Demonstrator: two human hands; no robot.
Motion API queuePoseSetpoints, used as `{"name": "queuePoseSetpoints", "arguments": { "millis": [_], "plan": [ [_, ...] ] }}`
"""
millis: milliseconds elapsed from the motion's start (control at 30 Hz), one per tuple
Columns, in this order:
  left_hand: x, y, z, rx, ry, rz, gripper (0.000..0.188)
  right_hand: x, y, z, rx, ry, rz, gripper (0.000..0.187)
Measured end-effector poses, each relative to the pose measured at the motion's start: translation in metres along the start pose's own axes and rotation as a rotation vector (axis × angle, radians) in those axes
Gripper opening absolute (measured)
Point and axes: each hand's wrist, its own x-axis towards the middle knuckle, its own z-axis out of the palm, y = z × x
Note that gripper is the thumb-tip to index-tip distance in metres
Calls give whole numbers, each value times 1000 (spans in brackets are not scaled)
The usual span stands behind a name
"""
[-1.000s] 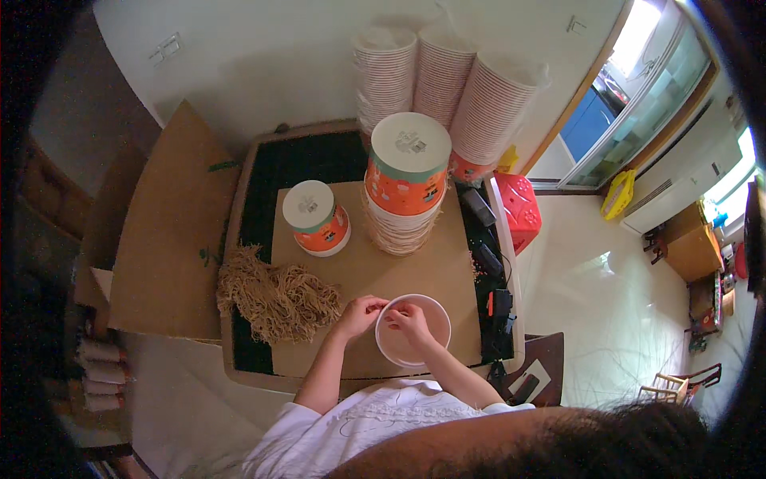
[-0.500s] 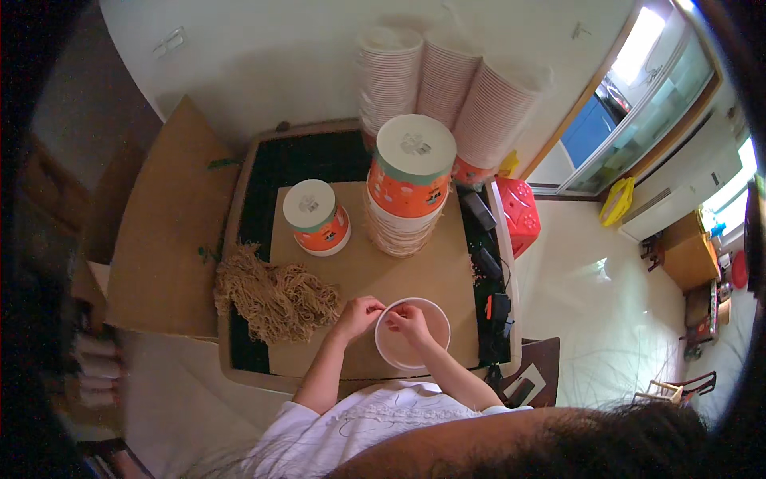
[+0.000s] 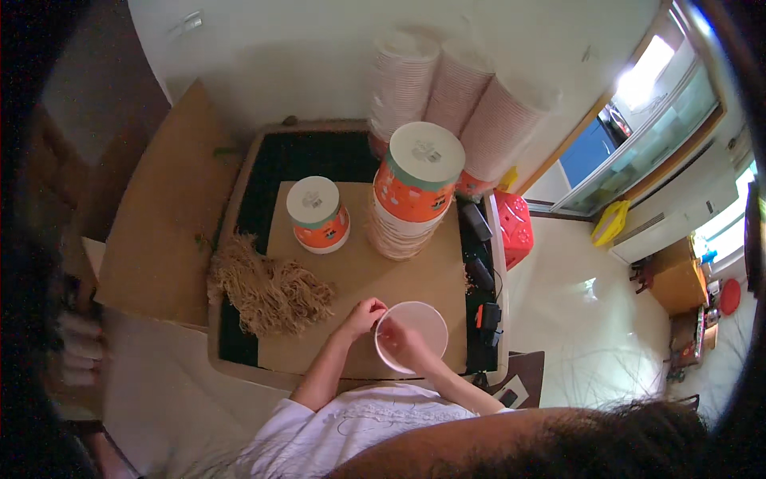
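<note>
A white paper bucket (image 3: 435, 331) stands mouth up near the front edge of the table. At the left side of its rim my left hand (image 3: 365, 316) is closed, with fingers pinched on the edge. My right hand (image 3: 404, 345) reaches inside the bucket, its fingers smeared by motion, so whether it holds anything does not show. Left of my left forearm lies a tangled bundle of brown twine (image 3: 275, 291). Beyond the hands, an orange-and-white paper bucket (image 3: 321, 231) sits upside down beside a taller stack of upturned buckets (image 3: 415, 195), the lower ones showing twine-coloured strands.
A cardboard sheet (image 3: 359, 279) covers the dark green tabletop. Wrapped columns of white buckets (image 3: 511, 120) rise at the back wall. Black devices (image 3: 481, 274) line the right edge, with a red stool (image 3: 513, 227) beyond. A large cardboard box (image 3: 163, 215) stands left.
My right hand has moved from near the rim deeper into the bucket and is now blurred. My left hand stays at the rim. The whole view has shifted slightly.
</note>
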Motion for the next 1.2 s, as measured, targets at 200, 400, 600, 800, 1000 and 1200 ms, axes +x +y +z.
{"name": "queuePoseSetpoints", "arguments": {
  "millis": [200,400,600,800,1000,1200],
  "plan": [
    [7,-9,-14,-186,-309,-271,16,21,-59,44,-1072,-337,-484,21],
    [-14,-41,-4,-662,-233,833,30,35,-70,36,-1368,-481,-456,22],
    [18,-24,-11,-347,-355,-402,18,-10,-131,36,-1045,-685,-658,37],
    [8,-5,-1,-718,-260,-437,8,-47,-175,23,-565,-1223,-268,43],
    [-1,-7,1,-709,-195,-349,7,-48,-194,16,-330,-1442,-311,45],
    [-11,-1,-4,-617,-135,-351,6,-46,-185,16,-111,-1635,-345,47]
  ]
}}
